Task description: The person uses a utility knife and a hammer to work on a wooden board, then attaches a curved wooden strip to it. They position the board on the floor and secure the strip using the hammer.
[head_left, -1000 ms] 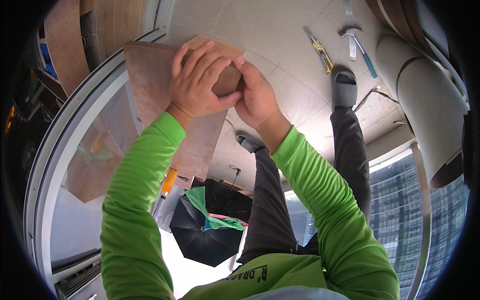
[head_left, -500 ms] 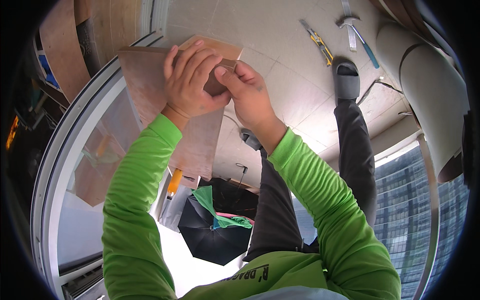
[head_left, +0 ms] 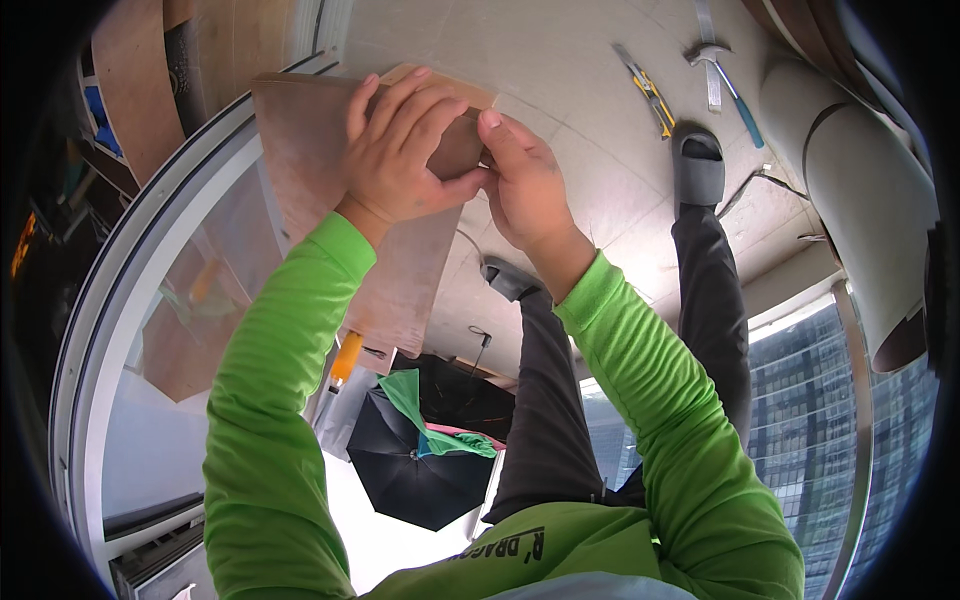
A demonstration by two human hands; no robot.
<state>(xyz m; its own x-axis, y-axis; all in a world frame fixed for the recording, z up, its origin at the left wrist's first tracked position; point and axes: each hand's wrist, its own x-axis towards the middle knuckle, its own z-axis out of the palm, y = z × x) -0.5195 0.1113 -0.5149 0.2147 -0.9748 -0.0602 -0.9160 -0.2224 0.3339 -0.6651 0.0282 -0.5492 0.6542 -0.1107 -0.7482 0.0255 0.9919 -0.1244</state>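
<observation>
A brown wood-look board (head_left: pixel 395 300) stands up in front of me, its far edge near the top of the view. My left hand (head_left: pixel 405 155) lies on its face with the fingers spread toward that edge, the thumb stretched toward my other hand. Just past the board's right edge is my right hand (head_left: pixel 530 190), its fingers curled and its thumb raised. What the right fingers pinch is tiny and mostly hidden, so I cannot tell what it is. Behind the board's far edge shows a lighter wooden piece (head_left: pixel 480 95).
On the tiled floor lie a yellow utility knife (head_left: pixel 652 102), a claw hammer (head_left: pixel 738 100) and a metal ruler (head_left: pixel 712 85). A large rolled sheet (head_left: pixel 850 190) is at the right. Sliding-door framing (head_left: pixel 130 270) curves along the left. A black umbrella (head_left: pixel 415 480) sits below the board.
My right hand has shifted right, off the board's corner, and its thumb now points up. The left hand has slid slightly right and down on the board.
</observation>
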